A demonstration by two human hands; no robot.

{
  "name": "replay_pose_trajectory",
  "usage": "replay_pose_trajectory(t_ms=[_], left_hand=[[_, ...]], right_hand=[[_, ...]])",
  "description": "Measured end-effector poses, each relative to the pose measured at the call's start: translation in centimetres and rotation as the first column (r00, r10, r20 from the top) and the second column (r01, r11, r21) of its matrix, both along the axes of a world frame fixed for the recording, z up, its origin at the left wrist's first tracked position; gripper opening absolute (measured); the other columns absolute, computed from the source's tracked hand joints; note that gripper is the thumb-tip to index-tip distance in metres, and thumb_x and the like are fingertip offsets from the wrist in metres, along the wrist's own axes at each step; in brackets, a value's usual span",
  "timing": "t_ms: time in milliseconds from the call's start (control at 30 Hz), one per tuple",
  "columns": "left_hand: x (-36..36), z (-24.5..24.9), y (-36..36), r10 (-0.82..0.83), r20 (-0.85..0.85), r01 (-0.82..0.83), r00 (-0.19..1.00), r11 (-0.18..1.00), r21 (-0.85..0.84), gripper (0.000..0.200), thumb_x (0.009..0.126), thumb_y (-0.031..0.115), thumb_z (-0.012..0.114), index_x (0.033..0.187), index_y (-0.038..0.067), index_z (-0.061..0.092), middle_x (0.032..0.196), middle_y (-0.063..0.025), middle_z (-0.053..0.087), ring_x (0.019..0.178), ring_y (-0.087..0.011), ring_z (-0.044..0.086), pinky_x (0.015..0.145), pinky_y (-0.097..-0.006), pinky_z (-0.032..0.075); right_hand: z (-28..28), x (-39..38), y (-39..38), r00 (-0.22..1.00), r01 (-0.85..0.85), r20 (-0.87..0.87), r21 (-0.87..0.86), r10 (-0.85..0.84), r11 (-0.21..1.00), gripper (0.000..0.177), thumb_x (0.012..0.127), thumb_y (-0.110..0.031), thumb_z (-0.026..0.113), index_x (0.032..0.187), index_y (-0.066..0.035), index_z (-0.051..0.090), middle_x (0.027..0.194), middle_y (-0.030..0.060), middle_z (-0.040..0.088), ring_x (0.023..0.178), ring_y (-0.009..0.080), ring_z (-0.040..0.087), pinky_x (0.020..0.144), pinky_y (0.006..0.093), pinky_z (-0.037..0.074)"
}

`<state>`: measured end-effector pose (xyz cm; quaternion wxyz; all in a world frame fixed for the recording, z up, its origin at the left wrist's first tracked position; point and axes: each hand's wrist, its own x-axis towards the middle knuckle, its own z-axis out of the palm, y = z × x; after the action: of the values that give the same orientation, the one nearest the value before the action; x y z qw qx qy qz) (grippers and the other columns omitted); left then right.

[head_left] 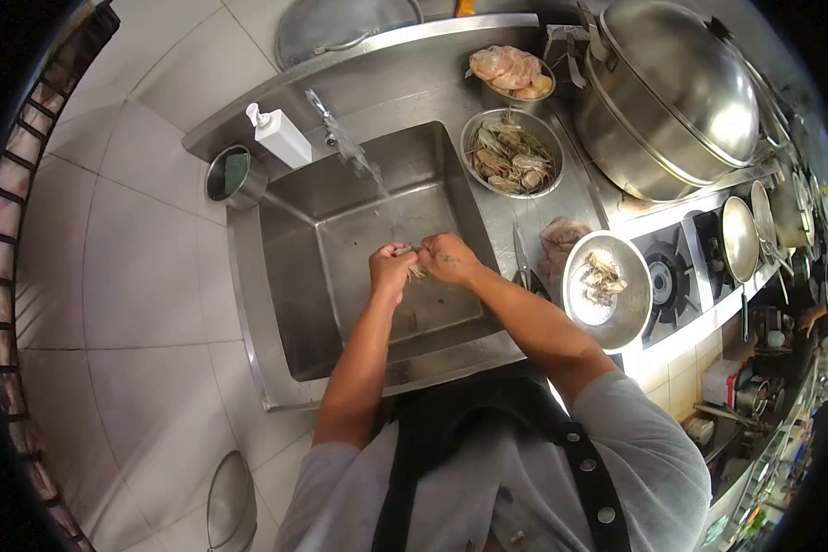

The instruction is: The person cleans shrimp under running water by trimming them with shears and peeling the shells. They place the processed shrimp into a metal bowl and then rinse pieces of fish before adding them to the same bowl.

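Observation:
Over the steel sink (294,267), my left hand (392,270) and my right hand (447,258) meet, both closed on one shrimp (414,265). Its legs hang between the fingers. Water runs from the faucet (318,103) into the basin, beyond my hands. At the sink's right a steel bowl (561,166) holds several whole shrimp (508,155). Nearer to me on the right, another bowl (637,317) contains a small pile of shrimp pieces or shells (603,279).
A soap bottle (283,138) and a small steel pot (258,184) stand at the sink's left. Raw meat (508,70) fills a bowl at the back. A knife (522,255) and a cloth (561,244) lie on the right, near a large steamer (653,138) and a burner (664,276).

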<state>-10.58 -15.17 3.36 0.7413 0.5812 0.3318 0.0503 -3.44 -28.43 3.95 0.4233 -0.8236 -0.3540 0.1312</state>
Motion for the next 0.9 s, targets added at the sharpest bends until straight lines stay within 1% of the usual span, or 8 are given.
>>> replay_pose_trajectory(t_ms=[167, 233, 333, 433, 567, 633, 700, 900], left_hand=[[0.5, -0.3, 0.0, -0.046, 0.042, 0.040, 0.998, 0.990, 0.136, 0.027, 0.076, 0.000, 0.065, 0.102, -0.002, 0.059, 0.090, -0.0060, 0.063, 0.078, -0.0132, 0.060, 0.069, -0.0260, 0.048], [0.5, 0.1, -0.2, -0.083, 0.048, 0.071, 0.995, 0.973, 0.220, 0.027, 0.077, 0.001, 0.065, 0.103, -0.002, 0.059, 0.091, -0.0058, 0.063, 0.080, -0.0129, 0.060, 0.071, -0.0255, 0.048], [0.0, 0.5, -0.6, -0.058, 0.199, 0.006, 0.978, 0.968, 0.250, 0.026, 0.079, 0.004, 0.067, 0.103, -0.003, 0.058, 0.095, -0.0068, 0.063, 0.081, -0.0117, 0.060, 0.069, -0.0253, 0.049], [-0.3, 0.6, 0.2, -0.024, 0.329, 0.027, 0.944, 1.000, -0.005, 0.022, 0.086, 0.008, 0.064, 0.105, -0.002, 0.058, 0.098, -0.0078, 0.063, 0.083, -0.0134, 0.061, 0.070, -0.0266, 0.050], [0.0, 0.7, 2.0, 0.020, 0.370, 0.031, 0.929, 0.991, -0.130, 0.028, 0.092, 0.019, 0.057, 0.108, -0.003, 0.059, 0.094, -0.0112, 0.065, 0.080, -0.0168, 0.063, 0.067, -0.0288, 0.052], [0.6, 0.7, 3.4, 0.083, 0.117, -0.076, 0.990, 0.995, -0.062, 0.033, 0.094, 0.026, 0.054, 0.105, -0.004, 0.061, 0.090, -0.0134, 0.066, 0.076, -0.0170, 0.063, 0.063, -0.0293, 0.052], [2.5, -0.2, 5.9, 0.107, 0.093, -0.102, 0.990, 0.994, -0.049, 0.035, 0.094, 0.029, 0.052, 0.101, -0.003, 0.064, 0.085, -0.0128, 0.067, 0.069, -0.0167, 0.062, 0.059, -0.0302, 0.052], [11.8, 2.5, 12.3, -0.037, -0.064, 0.062, 0.997, 0.889, 0.453, 0.015, 0.085, 0.019, 0.062, 0.089, 0.005, 0.067, 0.074, -0.0035, 0.065, 0.063, -0.0131, 0.060, 0.054, -0.0276, 0.048]], right_hand=[[-0.9, 0.6, 0.4, 0.995, 0.090, -0.043, 0.099, -0.086, 0.991, 0.026, 0.083, -0.018, 0.052, 0.072, 0.003, 0.061, 0.069, 0.0236, 0.061, 0.062, 0.0369, 0.061, 0.062, 0.0433, 0.048], [0.6, 1.0, 0.1, 0.890, 0.118, -0.441, -0.021, -0.115, 0.993, 0.027, 0.084, -0.018, 0.052, 0.070, 0.003, 0.061, 0.060, 0.0159, 0.060, 0.052, 0.0242, 0.060, 0.054, 0.0363, 0.047], [1.5, 1.8, -0.1, 0.797, 0.139, -0.598, 0.037, -0.090, 0.990, 0.026, 0.086, -0.017, 0.051, 0.070, 0.000, 0.061, 0.058, 0.0063, 0.058, 0.047, 0.0134, 0.054, 0.048, 0.0279, 0.045], [1.9, 2.5, 0.0, 0.750, 0.143, -0.661, 0.124, -0.026, 0.982, 0.024, 0.088, -0.017, 0.050, 0.073, -0.002, 0.062, 0.061, 0.0018, 0.057, 0.048, 0.0099, 0.051, 0.047, 0.0235, 0.043], [1.2, 3.0, 0.1, 0.787, 0.076, -0.613, 0.193, 0.059, 0.978, 0.026, 0.087, -0.021, 0.049, 0.080, -0.001, 0.064, 0.061, 0.0022, 0.055, 0.051, 0.0132, 0.051, 0.048, 0.0267, 0.045], [2.0, 2.7, -0.1, 0.771, 0.151, -0.637, 0.176, -0.004, 0.973, 0.026, 0.088, -0.019, 0.047, 0.076, 0.000, 0.060, 0.059, 0.0030, 0.053, 0.052, 0.0129, 0.050, 0.049, 0.0290, 0.043], [1.4, 2.7, -0.3, 0.810, 0.106, -0.587, 0.136, -0.006, 0.985, 0.026, 0.088, -0.018, 0.046, 0.075, 0.000, 0.060, 0.058, 0.0040, 0.052, 0.053, 0.0130, 0.051, 0.051, 0.0304, 0.043], [1.4, 2.9, -1.4, 0.925, 0.072, -0.378, 0.071, -0.040, 0.995, 0.026, 0.089, -0.017, 0.048, 0.073, 0.004, 0.054, 0.059, 0.0121, 0.051, 0.059, 0.0195, 0.051, 0.061, 0.0367, 0.043]])
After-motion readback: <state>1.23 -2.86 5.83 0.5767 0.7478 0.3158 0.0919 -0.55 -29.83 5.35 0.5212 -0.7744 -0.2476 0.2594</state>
